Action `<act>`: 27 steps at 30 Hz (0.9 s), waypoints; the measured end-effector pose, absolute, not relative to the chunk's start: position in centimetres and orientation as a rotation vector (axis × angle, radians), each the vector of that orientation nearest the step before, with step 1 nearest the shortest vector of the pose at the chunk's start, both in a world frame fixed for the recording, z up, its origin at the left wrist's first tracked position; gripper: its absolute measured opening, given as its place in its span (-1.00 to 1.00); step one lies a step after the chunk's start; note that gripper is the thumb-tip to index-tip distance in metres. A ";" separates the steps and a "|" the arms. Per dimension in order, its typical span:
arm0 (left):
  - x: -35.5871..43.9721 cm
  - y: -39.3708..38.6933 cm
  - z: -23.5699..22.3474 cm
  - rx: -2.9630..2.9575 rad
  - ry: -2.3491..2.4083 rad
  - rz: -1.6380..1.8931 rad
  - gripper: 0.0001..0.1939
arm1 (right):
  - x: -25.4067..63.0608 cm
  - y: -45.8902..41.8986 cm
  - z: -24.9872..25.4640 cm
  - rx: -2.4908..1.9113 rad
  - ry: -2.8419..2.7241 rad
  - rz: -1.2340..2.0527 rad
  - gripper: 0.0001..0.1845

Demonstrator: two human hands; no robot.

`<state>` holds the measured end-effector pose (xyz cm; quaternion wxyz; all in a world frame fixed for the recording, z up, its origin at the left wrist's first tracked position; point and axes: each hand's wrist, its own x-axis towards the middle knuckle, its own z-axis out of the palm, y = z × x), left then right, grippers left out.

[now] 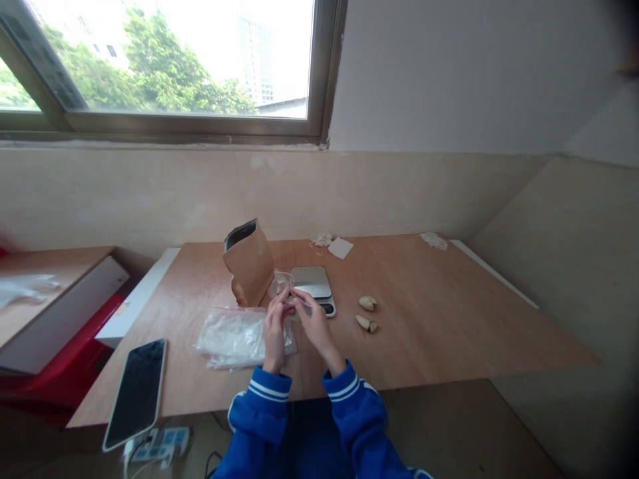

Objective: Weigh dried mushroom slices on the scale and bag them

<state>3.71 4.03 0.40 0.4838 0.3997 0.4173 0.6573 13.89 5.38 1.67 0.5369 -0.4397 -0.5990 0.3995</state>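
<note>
My left hand [274, 326] and my right hand [315, 322] meet at the middle of the table, fingers pinched on a small clear plastic bag [282, 281]. What is inside the bag, if anything, I cannot make out. Just behind the hands lies a flat kitchen scale [312, 281] with a silver plate, its front partly covered by my right hand. A brown paper bag [255, 266] stands open and tilted to the left of the scale. Beneath and beside my left hand is a stack of clear zip bags [232, 338].
Two cream-coloured oblong pieces [368, 303] lie right of the scale. Behind are a white card [341, 248] and crumpled tissue [323, 239]; more tissue [434, 241] sits far right. A tablet [137, 392] overhangs the front left edge, above a power strip [162, 443].
</note>
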 end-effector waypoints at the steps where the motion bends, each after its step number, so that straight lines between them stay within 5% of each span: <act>1: 3.5 3.9 0.5 1.023 1.024 1.586 -0.56 | 14.2 5.5 1.9 -1.039 -1.441 0.936 -0.60; 27: 3.1 5.6 0.5 1.083 1.336 1.645 -0.55 | 19.7 6.8 1.5 -1.322 -1.542 0.500 -0.62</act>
